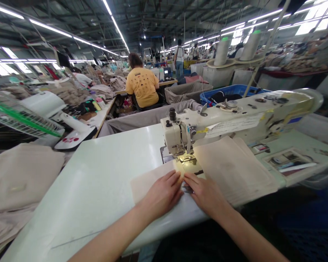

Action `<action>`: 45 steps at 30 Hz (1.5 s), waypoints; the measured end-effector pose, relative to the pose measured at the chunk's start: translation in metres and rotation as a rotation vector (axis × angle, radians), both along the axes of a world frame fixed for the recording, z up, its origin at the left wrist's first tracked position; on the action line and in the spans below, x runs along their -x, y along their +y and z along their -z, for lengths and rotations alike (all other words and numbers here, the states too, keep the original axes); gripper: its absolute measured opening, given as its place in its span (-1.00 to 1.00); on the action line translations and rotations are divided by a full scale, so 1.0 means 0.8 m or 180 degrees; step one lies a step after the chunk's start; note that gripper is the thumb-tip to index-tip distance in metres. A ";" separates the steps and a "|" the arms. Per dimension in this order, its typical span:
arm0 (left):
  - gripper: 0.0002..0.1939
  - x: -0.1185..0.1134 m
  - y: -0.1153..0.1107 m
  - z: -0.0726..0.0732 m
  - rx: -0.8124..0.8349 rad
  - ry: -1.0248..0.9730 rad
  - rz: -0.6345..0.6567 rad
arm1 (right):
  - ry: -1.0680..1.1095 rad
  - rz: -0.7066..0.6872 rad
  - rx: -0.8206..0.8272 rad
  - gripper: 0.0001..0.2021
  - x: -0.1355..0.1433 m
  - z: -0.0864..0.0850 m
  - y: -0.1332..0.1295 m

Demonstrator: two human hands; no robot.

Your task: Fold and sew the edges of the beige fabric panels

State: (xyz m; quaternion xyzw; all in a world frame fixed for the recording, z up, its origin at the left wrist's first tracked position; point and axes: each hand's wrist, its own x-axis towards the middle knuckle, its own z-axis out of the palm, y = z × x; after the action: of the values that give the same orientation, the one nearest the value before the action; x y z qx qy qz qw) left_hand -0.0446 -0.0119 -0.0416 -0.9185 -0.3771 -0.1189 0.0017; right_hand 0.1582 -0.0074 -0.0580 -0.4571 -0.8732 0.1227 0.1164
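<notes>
A beige fabric piece [150, 180] lies flat on the sewing table, its right edge close to the lit needle area of the sewing machine [177, 136]. My left hand [164, 191] rests on this piece, fingers bunched and gripping its edge just in front of the presser foot. Close beside it, my right hand [206, 193] pinches the same edge with thumb and fingertips. Under the right fingers shows a small dark metal object [188, 189], mostly hidden. A stack of beige fabric panels [232, 167] lies right of the needle, below the machine arm.
More beige fabric [24, 178] is piled left of the pale tabletop [98, 174]. A white lamp-like device [73, 127] stands at back left. Thread cones [222, 52] rise behind the machine, near a blue basket [235, 91]. A person in yellow [142, 85] sits ahead.
</notes>
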 end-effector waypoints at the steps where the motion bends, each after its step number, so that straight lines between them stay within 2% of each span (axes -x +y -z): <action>1: -0.70 0.002 0.004 0.000 0.0040 -0.0063 0.0046 | 0.0004 -0.0003 0.0010 -0.59 0.000 0.000 0.002; 7: -0.75 0.014 0.038 -0.005 0.0176 -0.0181 0.0070 | 0.0071 0.0047 0.0104 -0.68 0.013 -0.010 0.028; 12: -0.74 0.024 0.068 -0.007 0.0157 -0.0192 0.0115 | 0.0134 0.0062 0.0073 -0.66 0.023 -0.021 0.050; 17: -0.72 0.032 0.090 -0.011 0.0280 -0.0178 0.0090 | 0.0158 0.0144 0.0102 -0.70 0.026 -0.028 0.052; 20: -0.72 0.034 0.092 -0.009 0.0288 -0.0243 0.0100 | 0.0264 0.0246 0.0168 -0.71 0.025 -0.026 0.041; 23: -0.70 0.034 0.089 -0.002 0.0189 -0.0416 0.0048 | 0.0327 0.0361 0.0166 -0.69 0.026 -0.015 0.025; 29: -0.67 0.035 0.085 0.006 0.0114 -0.0461 0.0003 | 0.0385 0.0469 -0.0159 -0.63 0.028 0.008 0.011; 35: -0.68 0.037 0.088 0.000 0.0200 -0.0446 0.0042 | 0.0419 0.0455 -0.0205 -0.61 0.028 0.010 0.012; 45: -0.67 0.038 0.089 0.002 0.0184 -0.0453 0.0032 | 0.0433 0.0451 -0.0247 -0.59 0.028 0.007 0.011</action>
State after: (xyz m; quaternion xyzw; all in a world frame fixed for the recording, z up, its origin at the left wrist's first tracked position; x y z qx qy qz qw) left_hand -0.0748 0.0594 -0.0430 -0.9093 -0.3749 -0.1729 -0.0523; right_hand 0.1355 0.0017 -0.0638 -0.5034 -0.8329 0.1111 0.2014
